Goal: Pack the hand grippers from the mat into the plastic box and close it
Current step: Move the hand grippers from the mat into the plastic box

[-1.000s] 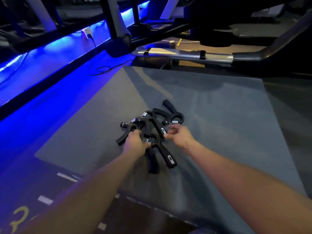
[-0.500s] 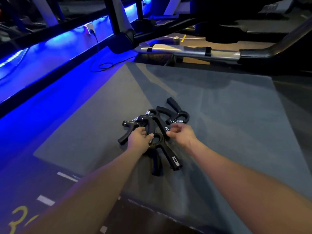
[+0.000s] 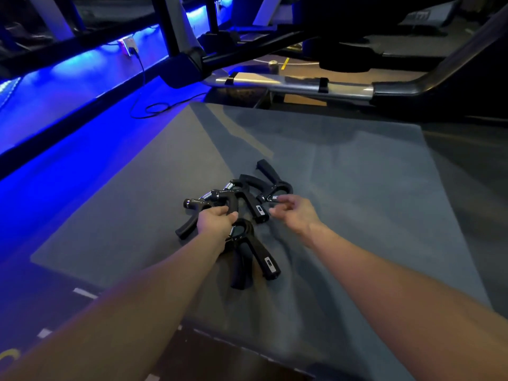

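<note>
While hands point(image 3: 217, 221) grasp hand grippers point(image 3: 255, 254), labels unreadable

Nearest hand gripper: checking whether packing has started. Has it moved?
No. The nearest hand gripper lies where it did on the mat, beside the left hand.

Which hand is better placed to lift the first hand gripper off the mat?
Left. The left hand already curls round a handle in the pile of hand grippers; the right hand hovers loosely curled, holding nothing.
</note>
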Available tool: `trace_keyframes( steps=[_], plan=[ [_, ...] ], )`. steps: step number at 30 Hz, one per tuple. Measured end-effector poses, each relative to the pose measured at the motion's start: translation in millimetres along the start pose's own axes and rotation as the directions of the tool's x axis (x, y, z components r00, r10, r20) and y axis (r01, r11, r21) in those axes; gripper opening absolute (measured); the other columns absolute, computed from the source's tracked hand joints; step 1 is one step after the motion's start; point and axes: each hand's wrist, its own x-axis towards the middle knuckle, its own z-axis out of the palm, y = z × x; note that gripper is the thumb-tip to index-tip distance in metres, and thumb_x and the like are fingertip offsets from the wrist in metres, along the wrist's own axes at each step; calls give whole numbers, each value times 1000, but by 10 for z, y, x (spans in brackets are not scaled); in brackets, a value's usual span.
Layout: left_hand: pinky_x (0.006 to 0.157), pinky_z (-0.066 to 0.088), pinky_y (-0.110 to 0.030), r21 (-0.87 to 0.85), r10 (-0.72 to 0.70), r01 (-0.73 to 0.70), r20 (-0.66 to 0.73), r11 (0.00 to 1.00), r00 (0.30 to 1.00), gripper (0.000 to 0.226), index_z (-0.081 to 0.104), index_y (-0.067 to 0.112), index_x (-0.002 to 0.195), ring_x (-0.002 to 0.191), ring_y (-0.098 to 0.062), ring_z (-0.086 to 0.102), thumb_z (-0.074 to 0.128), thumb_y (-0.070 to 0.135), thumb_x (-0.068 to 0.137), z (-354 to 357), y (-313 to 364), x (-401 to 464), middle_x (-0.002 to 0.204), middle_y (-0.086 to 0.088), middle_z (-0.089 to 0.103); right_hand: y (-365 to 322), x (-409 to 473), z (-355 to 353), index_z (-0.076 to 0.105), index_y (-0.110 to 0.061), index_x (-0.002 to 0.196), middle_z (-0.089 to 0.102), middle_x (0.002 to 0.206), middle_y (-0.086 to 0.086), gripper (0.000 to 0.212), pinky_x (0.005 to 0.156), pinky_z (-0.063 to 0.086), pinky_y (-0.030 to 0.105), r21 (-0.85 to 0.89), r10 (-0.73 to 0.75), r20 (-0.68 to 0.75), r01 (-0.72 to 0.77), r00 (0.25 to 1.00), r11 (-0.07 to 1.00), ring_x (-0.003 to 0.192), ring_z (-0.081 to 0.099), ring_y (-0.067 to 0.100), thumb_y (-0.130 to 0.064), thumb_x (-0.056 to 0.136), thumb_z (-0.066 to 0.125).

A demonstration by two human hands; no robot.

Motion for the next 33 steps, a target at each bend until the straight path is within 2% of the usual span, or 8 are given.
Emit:
trace_keyframes(
  steps=[6, 12, 15, 17, 21, 24, 29, 33],
  plan=[
    [103, 46, -42, -103, 92, -82, 101, 991, 991, 44, 54, -1, 127, 112, -31, 62, 63, -3, 84, 247, 319, -398, 124, -19, 61, -233, -192, -422, 52, 3, 125, 45, 65, -6, 44, 53, 35, 7, 38, -10, -86, 13, 996, 999, 57, 42, 4, -3, 84, 66],
    [104, 45, -36, -148, 229, -198, 240, 969, 943, 42, 53, -4, 126, 111, -26, 60, 59, -9, 85, 705, 618, -973, 126, -17, 59, -443, -489, -1132, 51, -1, 128, 48, 77, -7, 45, 76, 43, 25, 132, -40, -219, 71, 975, 989, 91, 51, 17, -12, 87, 64],
    [107, 43, -34, -144, 266, -232, 297, 962, 917, 42, 55, -2, 125, 106, -18, 59, 61, -8, 83, 1007, 685, -1302, 126, -16, 61, -425, -683, -1562, 50, -4, 131, 52, 81, -9, 47, 93, 43, 32, 177, -44, -284, 97, 958, 979, 98, 52, 16, -15, 87, 65],
    [105, 42, -28, -138, 294, -262, 346, 955, 891, 43, 54, -3, 126, 104, -15, 57, 60, -9, 84, 1243, 699, -1545, 126, -17, 60, -358, -828, -1848, 50, -4, 131, 56, 85, -7, 49, 95, 42, 32, 187, -34, -317, 98, 948, 977, 100, 52, 15, -15, 86, 66],
    [99, 41, -23, -117, 323, -305, 469, 945, 822, 44, 53, -5, 126, 119, -24, 56, 58, -11, 84, 1834, 576, -2037, 128, -19, 59, -211, -1207, -2461, 55, -4, 124, 62, 92, 3, 42, 85, 47, 28, 164, -32, -405, 107, 914, 981, 87, 58, 17, -10, 84, 68],
    [99, 42, -25, -100, 329, -332, 552, 938, 766, 43, 56, -4, 124, 108, -18, 58, 60, -12, 82, 2293, 419, -2387, 126, -19, 61, -60, -1478, -2947, 61, 5, 115, 69, 101, 15, 33, 77, 55, 36, 90, -43, -456, 94, 889, 991, 73, 63, 22, -5, 84, 66],
    [102, 41, -26, -97, 304, -329, 677, 939, 670, 45, 53, -5, 126, 121, -26, 55, 59, -13, 82, 2956, 131, -2976, 128, -19, 58, 240, -1967, -3685, 65, 3, 107, 63, 73, 3, 25, 44, 45, 13, 96, 21, -582, 42, 813, 995, 50, 54, 7, 0, 83, 66],
    [96, 45, -23, -83, 254, -298, 760, 951, 598, 47, 52, -3, 128, 120, -22, 55, 60, -11, 82, 3371, -159, -3420, 128, -17, 58, 543, -2324, -4126, 65, 2, 107, 63, 71, 2, 29, 55, 51, 28, 121, 88, -684, -6, 724, 993, 57, 58, 16, 1, 78, 69]
  ],
)
